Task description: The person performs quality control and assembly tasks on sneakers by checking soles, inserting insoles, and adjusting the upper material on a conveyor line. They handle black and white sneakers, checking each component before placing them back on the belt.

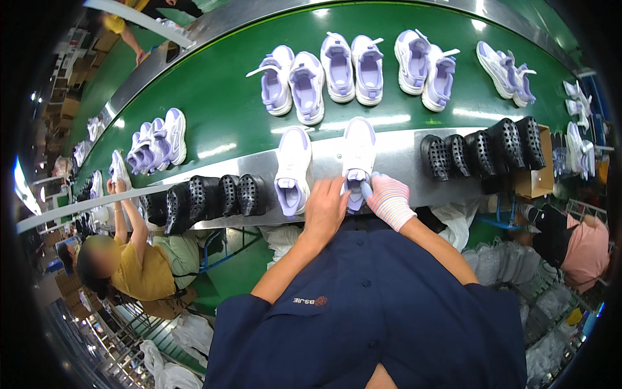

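Observation:
A white and lavender sneaker lies toe away from me on the metal ledge at the belt's near side. My bare left hand has its fingers closed on the left side of the shoe's collar. On the other side of the opening, my right hand, in a striped knit glove, grips the collar and heel edge. The fingertips are partly hidden inside the opening. Just left of my hands stands a matching sneaker, untouched, pointing the same way.
Several pairs of similar sneakers stand on the green belt. Black perforated shoe forms line the ledge right, with more forms left. A cardboard box sits right. A co-worker in yellow handles a shoe at left.

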Available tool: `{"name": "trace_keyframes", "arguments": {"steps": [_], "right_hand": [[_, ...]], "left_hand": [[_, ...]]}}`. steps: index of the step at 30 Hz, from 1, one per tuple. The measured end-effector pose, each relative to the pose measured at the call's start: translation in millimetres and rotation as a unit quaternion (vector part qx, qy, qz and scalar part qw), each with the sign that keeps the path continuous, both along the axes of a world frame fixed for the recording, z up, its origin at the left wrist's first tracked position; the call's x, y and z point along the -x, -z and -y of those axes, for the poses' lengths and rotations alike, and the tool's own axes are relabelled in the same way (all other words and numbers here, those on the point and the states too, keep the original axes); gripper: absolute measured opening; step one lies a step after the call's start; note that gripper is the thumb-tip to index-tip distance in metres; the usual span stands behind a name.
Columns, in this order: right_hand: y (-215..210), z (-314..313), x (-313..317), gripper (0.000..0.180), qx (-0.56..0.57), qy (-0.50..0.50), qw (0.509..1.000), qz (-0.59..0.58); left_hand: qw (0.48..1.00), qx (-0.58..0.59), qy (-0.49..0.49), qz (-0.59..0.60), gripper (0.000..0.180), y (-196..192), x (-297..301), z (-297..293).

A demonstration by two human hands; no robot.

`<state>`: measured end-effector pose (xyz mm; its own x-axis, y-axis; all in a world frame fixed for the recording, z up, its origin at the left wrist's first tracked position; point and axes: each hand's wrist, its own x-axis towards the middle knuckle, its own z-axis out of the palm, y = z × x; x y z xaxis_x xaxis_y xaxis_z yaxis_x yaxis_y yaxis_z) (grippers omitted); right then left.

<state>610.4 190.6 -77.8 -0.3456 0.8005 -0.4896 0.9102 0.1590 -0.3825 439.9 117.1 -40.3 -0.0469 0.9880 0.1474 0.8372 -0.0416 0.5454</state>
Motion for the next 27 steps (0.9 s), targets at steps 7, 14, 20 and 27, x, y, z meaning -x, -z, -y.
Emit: {"name": "trace_keyframes", "arguments": {"steps": [7, 14, 20, 27], "right_hand": [[-3, -2, 28, 0.021, -0.019, -0.038, 0.999, -0.031], [-15, -18, 42, 0.022, -0.004, -0.125, 0.992, -0.008], [-54, -34, 35, 0.024, 0.003, -0.105, 0.994, 0.021], [-37, -40, 113, 0.025, -0.143, -0.398, 0.893, -0.155]], "left_hand": [[0.988, 0.109, -0.003, -0.106, 0.042, 18, 74, 68], [0.989, 0.143, 0.027, -0.002, 0.063, 19, 18, 44], [0.982, 0.177, 0.024, -0.068, 0.053, 31, 7, 34], [0.982, 0.160, 0.024, -0.101, 0.023, 77, 8, 41]]}}
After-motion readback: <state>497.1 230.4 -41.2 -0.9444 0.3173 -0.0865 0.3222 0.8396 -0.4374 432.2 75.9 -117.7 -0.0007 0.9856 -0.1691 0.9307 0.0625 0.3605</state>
